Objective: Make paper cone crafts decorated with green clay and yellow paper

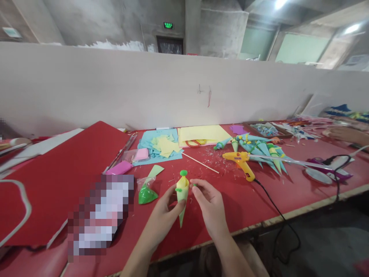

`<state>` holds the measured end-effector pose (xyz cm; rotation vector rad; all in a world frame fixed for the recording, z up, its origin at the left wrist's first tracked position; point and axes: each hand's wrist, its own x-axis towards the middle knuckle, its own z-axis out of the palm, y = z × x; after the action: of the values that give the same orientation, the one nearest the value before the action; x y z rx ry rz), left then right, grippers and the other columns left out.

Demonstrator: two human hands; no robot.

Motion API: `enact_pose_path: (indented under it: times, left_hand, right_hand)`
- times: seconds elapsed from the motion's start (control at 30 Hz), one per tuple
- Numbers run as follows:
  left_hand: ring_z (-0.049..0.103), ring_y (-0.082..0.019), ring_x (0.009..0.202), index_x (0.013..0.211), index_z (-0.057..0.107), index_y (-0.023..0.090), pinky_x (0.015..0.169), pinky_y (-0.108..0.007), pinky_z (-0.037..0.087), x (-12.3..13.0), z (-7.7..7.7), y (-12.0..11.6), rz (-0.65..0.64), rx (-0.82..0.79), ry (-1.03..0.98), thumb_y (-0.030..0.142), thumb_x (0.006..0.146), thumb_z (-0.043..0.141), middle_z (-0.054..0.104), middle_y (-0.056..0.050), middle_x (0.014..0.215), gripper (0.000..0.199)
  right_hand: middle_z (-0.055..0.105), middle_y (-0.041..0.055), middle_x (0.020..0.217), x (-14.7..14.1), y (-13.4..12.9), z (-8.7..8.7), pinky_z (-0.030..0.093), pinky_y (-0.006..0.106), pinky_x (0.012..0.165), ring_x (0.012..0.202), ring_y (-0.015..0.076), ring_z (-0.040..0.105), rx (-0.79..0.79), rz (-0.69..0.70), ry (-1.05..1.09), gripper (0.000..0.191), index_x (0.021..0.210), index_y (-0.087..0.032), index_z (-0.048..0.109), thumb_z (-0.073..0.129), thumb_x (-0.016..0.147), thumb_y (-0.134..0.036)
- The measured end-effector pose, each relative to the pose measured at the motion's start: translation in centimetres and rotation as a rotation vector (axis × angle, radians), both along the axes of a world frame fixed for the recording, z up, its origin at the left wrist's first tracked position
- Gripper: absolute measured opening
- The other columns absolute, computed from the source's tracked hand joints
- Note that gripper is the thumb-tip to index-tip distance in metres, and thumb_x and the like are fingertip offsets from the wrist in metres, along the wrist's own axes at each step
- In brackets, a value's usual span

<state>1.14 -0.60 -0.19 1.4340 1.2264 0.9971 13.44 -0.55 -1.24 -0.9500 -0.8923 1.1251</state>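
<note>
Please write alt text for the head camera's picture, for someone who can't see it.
A person's left hand holds a yellow-green cone, point down, over a red table, while the right hand pinches a tiny green piece beside it. A yellow glue gun and piled blue cones lie to the right.

I have the left hand (165,212) holding a slim pale-green paper cone (183,195), the right hand (210,201) pinching a small green lump (195,185) beside it; beyond, my feed shows a yellow plastic glue gun (236,156).
</note>
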Motion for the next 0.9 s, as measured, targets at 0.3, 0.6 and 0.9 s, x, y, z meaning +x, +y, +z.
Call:
enact_pose_path:
  times: [0.3, 0.6, 0.9]
  left_hand:
    - [0.06, -0.021, 0.094, 0.1, 0.056, 0.018, 0.084, -0.032, 0.047, 0.6, 0.5, -0.7, 0.016, -0.024, -0.066, 0.031, 0.07, 0.056, 0.066, -0.005, 0.101, 0.032]
    - [0.063, -0.021, 0.087, 0.095, 0.057, 0.019, 0.076, -0.031, 0.05, 0.7, 0.6, -1.1, 0.011, -0.008, -0.044, 0.031, 0.067, 0.058, 0.067, -0.004, 0.091, 0.03]
    - [0.063, -0.019, 0.08, 0.094, 0.057, 0.016, 0.071, -0.028, 0.05, 1.0, 1.4, -1.5, -0.026, -0.08, -0.09, 0.03, 0.067, 0.06, 0.067, -0.004, 0.086, 0.031]
  right_hand:
    - [0.07, 0.0043, 0.078, 0.2, -0.9, 0.2, 0.051, 0.028, 0.067, 0.071, 0.0169, 0.064, -0.013, 0.01, 0.02, 0.013, 0.081, -0.02, 0.068, 0.062, 0.072, -0.027]
    - [0.067, 0.0011, 0.071, 0.7, -1.4, 0.4, 0.05, 0.022, 0.059, 0.067, 0.0142, 0.062, 0.021, -0.04, -0.06, 0.004, 0.073, -0.02, 0.067, 0.065, 0.069, -0.021]
    - [0.063, -0.0009, 0.069, 1.0, -1.7, 0.7, 0.049, 0.02, 0.06, 0.066, 0.0114, 0.059, 0.169, -0.08, -0.189, 0.008, 0.073, -0.022, 0.067, 0.06, 0.074, -0.018]
